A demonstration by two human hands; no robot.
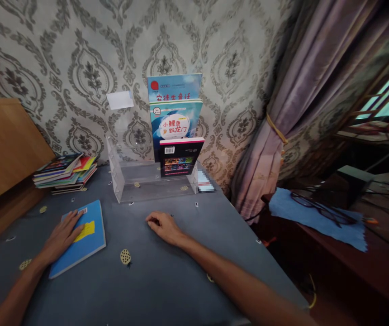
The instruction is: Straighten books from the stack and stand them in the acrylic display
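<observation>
Flat on a blue book lies my left hand, its fingers stretched across the cover beside a yellow patch. The book rests slightly turned on the table's left side. My right hand lies on the tabletop, fingers loosely curled in with nothing visible in them. Beyond it stands a clear acrylic book rack. At the rack's right side, three books stand in stepped tiers: a light blue book at the back, a teal book in the middle and a black book in front.
A pile of books lies at the back left beside a wooden panel. The dark table meets a patterned wall. On the right hang a tied curtain and, lower, glasses on a blue cloth.
</observation>
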